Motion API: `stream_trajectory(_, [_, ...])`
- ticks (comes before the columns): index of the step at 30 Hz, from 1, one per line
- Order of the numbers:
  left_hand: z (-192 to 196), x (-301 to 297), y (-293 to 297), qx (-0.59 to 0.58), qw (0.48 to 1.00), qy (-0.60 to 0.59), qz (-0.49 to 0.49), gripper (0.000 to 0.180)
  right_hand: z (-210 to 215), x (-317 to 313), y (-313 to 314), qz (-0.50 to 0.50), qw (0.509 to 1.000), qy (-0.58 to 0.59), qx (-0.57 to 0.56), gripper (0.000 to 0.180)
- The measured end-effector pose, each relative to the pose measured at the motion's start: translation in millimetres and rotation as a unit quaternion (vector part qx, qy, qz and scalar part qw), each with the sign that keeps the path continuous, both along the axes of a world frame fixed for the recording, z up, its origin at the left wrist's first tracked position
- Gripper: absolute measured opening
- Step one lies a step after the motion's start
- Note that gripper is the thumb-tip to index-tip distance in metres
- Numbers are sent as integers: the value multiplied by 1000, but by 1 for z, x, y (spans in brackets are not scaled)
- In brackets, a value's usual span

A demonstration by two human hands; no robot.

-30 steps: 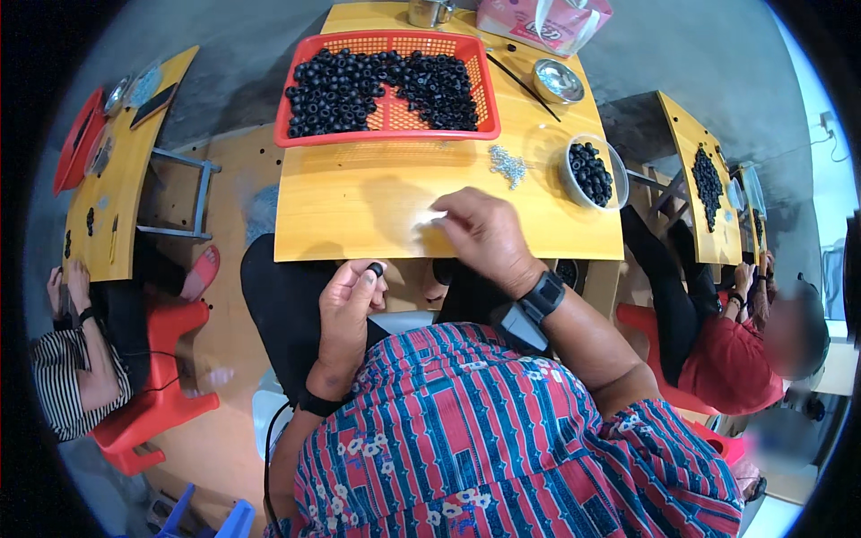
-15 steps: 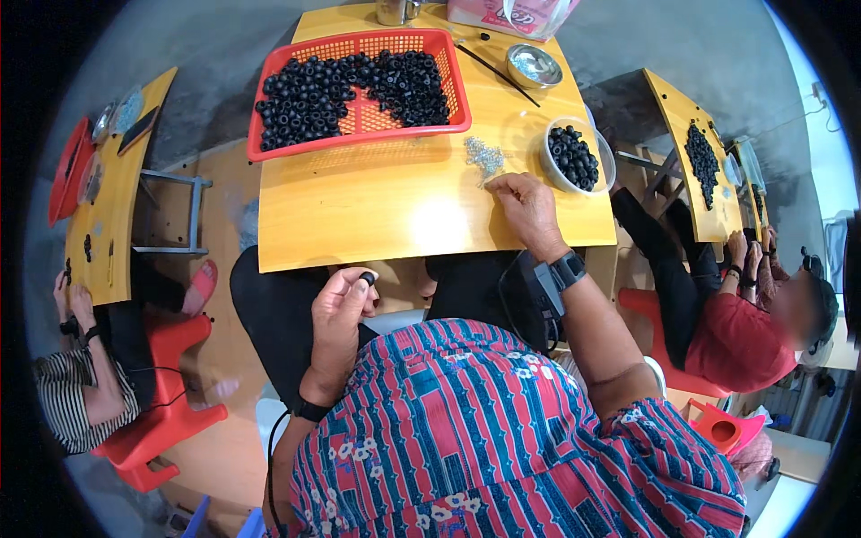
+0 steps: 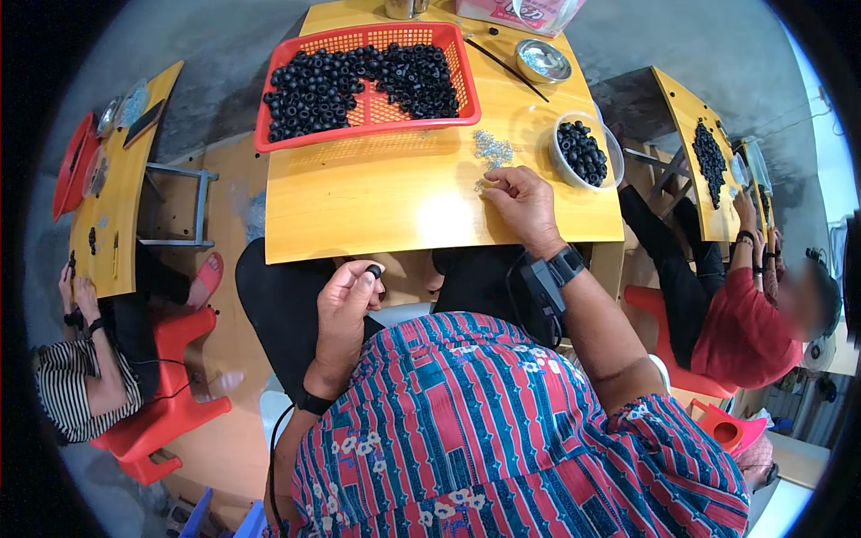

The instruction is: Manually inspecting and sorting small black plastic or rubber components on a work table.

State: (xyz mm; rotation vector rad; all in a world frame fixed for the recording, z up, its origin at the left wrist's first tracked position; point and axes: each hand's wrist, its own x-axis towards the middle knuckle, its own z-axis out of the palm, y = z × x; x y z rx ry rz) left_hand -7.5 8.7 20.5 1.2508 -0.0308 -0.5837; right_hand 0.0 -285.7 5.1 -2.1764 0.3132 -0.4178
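**Ring in left hand, right hand at the small-parts pile**

Surface (image 3: 359,215): yellow wood, pulled in over the person's lap, so everything sits within forearm reach.

Basket (image 3: 269,142): red mesh, at the far edge, heaped with black rings (image 3: 359,79). Bulk stock sits at the back, leaving the near half of the surface bare as work area.

Bowl (image 3: 560,166): clear, at far right beside the right hand, partly filled with more black rings. Kept apart from the basket, so likely a separate batch; can't tell which.

Metal dish (image 3: 543,61) and a thin dark stick (image 3: 507,58) lie behind the bowl, untouched.

Pile (image 3: 493,148) of small clear/silvery bits, loose on the surface between basket and bowl, just ahead of the right hand.

Right hand (image 3: 520,204): palm down on the surface, fingers curled toward the near edge of the pile, fingertips pinching at something tiny. Whether it has actually gripped a piece I can't tell.

Left hand (image 3: 345,300): raised off the surface near its front edge, over the lap, closed in a thumb-and-finger pinch on one ring (image 3: 373,270). Hole looks presented upward, ring kept clear of the surface.
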Motion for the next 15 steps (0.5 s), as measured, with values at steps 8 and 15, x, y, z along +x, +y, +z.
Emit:
stream_trajectory(8, [4, 0, 1, 7, 1000, 7, 12, 19, 2, 1, 7, -14, 996, 28, -86, 11])
stream_trajectory(15, [1, 1, 4, 13, 1000, -8, -5, 21, 10, 1, 12, -22, 991, 48, -122, 10])
